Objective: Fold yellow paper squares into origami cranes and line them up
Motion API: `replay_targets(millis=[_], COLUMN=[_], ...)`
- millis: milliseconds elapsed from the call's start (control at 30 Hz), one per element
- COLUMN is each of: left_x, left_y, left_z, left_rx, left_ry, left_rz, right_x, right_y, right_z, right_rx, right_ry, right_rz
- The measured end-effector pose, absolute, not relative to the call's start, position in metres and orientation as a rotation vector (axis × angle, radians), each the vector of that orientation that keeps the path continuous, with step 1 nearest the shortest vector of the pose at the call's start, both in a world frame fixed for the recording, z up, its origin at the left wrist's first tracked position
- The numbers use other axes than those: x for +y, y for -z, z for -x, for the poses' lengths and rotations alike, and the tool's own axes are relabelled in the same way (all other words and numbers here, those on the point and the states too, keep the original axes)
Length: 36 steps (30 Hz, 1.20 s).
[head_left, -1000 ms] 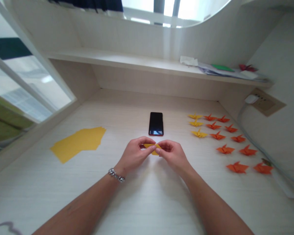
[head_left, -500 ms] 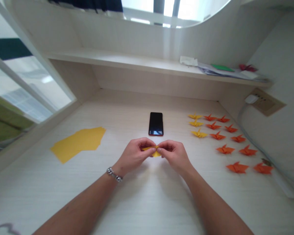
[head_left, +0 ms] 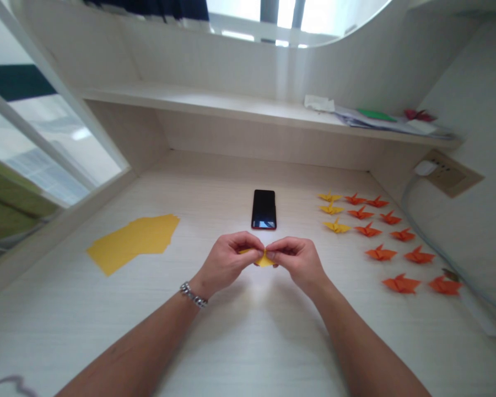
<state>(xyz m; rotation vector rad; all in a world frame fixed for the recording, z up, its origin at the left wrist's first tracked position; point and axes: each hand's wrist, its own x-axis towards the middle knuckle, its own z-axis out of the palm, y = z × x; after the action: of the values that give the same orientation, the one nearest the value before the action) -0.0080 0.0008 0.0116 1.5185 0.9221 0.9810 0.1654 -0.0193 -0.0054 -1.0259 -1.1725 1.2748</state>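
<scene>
A small folded piece of yellow origami paper (head_left: pixel 266 260) is pinched between both hands above the desk, just in front of a phone (head_left: pixel 263 209). My left hand (head_left: pixel 230 258) closes its thumb and fingers on the paper's left side; a silver chain bracelet (head_left: pixel 193 295) circles that wrist. On the other side, my right hand (head_left: pixel 298 259) pinches the paper near its top middle, its thumb close to the left one. Fingers cover most of the paper, so its exact folded shape is hidden.
Yellow paper sheets (head_left: pixel 134 242) lie fanned out at the left. To the right stand yellow paper cranes (head_left: pixel 337 226) and several orange paper cranes (head_left: pixel 381 253) in rows. A grey cable (head_left: pixel 424 234) runs along the right wall from a socket (head_left: pixel 450 173). A shelf (head_left: pixel 231 107) crosses the back.
My right fingers have shifted slightly on the paper, and a little more of its yellow lower part shows. Both hands stay in nearly the same place.
</scene>
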Motion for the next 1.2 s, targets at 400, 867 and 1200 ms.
replay_targets(millis=[400,867,1200], left_x=[-0.005,-0.002,0.000], left_y=[-0.011,-0.013,-0.002], left_z=[0.009,0.010,0.007], left_rx=[0.939,0.855,0.918], left_ry=[-1.007,-1.015,-1.020], left_rz=[-1.705,-1.457,-1.520], right_x=[-0.018,-0.022,-0.026], right_y=[0.005,0.005,0.003], right_z=[-0.169,-0.168,-0.165], right_rx=[-1.260,-1.523,-1.609], right_ry=[-1.327,-0.975,-0.870], right_rz=[1.050,1.174,1.193])
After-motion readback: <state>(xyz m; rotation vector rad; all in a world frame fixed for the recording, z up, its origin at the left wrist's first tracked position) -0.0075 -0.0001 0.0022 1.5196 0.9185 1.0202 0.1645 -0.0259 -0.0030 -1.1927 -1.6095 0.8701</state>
